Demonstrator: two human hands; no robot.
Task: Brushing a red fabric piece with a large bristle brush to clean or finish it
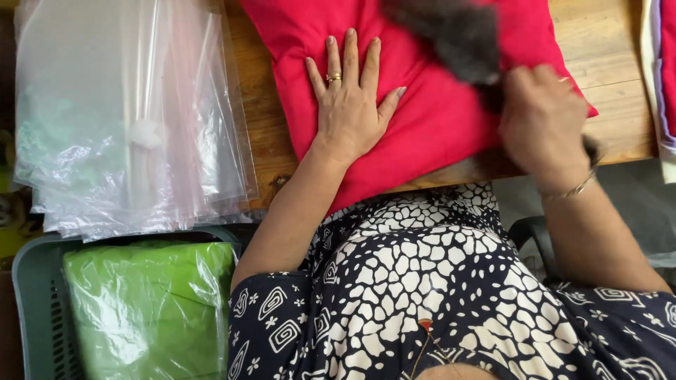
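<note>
Fingers point(350, 60) of my left hand point(348, 105) lie spread and flat on one red cushion point(429, 119), which overhangs the wooden table's point(605, 49) near edge. My right hand point(542, 119), blurred, is clenched around a dark brush point(458, 32). One stack of clear plastic bags point(127, 119) lies left; one green packed cushion point(151, 309) fills the grey basket point(35, 302) below.

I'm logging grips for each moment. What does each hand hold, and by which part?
The right hand grips a blurred dark brush by its lower end. The left hand holds nothing; it lies flat on the red cushion.
</note>
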